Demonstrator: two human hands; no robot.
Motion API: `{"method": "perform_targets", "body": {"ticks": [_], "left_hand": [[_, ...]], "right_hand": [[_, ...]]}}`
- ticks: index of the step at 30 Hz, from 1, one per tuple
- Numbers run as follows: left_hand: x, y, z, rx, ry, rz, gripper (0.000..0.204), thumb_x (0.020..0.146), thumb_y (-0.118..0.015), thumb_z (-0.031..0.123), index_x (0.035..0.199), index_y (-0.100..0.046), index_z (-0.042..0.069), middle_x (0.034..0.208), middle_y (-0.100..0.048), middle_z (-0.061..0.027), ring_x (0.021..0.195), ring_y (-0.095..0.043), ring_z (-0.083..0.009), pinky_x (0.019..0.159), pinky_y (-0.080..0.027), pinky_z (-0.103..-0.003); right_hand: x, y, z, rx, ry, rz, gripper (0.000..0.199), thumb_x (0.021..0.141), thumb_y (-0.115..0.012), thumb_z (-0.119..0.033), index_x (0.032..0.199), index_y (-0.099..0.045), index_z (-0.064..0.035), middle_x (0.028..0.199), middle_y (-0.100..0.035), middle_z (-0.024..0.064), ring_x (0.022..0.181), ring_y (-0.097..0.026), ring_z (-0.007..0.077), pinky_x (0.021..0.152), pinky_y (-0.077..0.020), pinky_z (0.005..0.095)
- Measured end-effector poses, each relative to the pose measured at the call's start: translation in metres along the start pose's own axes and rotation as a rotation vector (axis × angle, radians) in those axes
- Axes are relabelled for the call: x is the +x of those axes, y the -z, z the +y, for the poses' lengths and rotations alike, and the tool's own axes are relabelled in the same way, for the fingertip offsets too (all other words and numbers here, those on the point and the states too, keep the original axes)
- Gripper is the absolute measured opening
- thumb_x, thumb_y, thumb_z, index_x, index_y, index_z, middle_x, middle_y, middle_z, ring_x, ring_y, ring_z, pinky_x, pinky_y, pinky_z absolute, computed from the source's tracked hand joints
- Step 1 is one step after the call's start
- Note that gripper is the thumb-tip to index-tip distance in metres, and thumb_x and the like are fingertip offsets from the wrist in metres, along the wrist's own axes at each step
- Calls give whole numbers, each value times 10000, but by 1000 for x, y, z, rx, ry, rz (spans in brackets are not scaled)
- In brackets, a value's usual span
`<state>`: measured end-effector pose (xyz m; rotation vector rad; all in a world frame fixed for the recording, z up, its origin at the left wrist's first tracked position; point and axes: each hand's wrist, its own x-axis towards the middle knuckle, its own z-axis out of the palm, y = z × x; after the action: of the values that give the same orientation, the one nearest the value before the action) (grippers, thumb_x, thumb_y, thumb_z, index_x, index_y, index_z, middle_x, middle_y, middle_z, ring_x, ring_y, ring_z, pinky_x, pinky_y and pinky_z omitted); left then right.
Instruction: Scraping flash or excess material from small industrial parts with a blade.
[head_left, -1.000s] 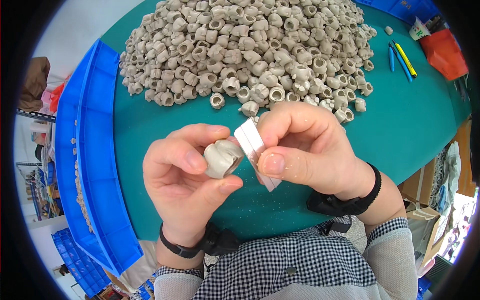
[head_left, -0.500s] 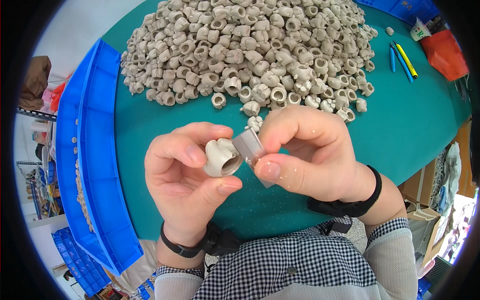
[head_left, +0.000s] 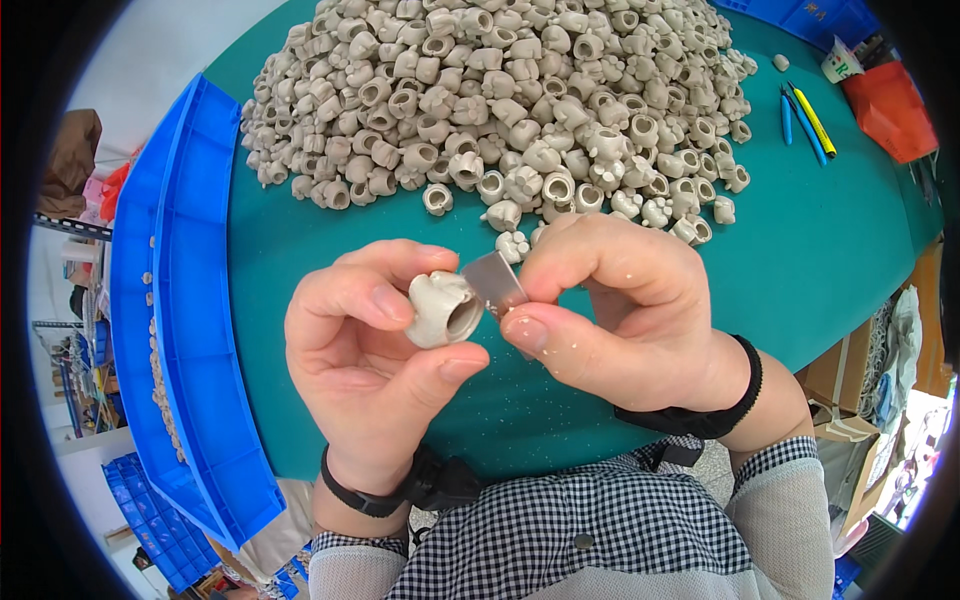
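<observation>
Since a second ago, the right hand (head_left: pixel 620 310) has slid its thin grey blade (head_left: pixel 493 283) to the hollow clay piece's (head_left: pixel 443 309) rim. Left hand (head_left: pixel 370 345) fingers pinch that piece, mouth turned bladeward, above the green desk (head_left: pixel 820 270).

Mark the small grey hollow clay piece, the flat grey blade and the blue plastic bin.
small grey hollow clay piece (head_left: pixel 443 310), head view, rounded outer wall
flat grey blade (head_left: pixel 492 281), head view, exposed flat face
blue plastic bin (head_left: pixel 190 330), head view, long side wall
</observation>
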<state>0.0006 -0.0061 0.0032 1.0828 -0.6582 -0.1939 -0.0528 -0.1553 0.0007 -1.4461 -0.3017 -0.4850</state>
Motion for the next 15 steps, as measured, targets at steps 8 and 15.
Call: {"method": "perform_targets", "body": {"ticks": [8, 15], "left_hand": [[1, 0, 2, 45, -15, -16, 385, 580, -691, -49, 859, -450, 62, 974, -496, -158, 878, -518, -178, 706, -465, -264], [0, 0, 2, 128, -37, -13, 383, 580, -691, -51, 854, -447, 59, 958, -495, -150, 895, -508, -179, 713, -459, -266]], "right_hand": [[0, 0, 1, -45, 24, 11, 58, 685, -583, -23, 698, -529, -7, 616, -531, 49, 541, -500, 104, 483, -398, 217], [0, -3, 0, -194, 63, 36, 67, 654, -591, -14, 686, -533, -19, 601, -527, 56, 509, -505, 127, 449, -394, 223]]}}
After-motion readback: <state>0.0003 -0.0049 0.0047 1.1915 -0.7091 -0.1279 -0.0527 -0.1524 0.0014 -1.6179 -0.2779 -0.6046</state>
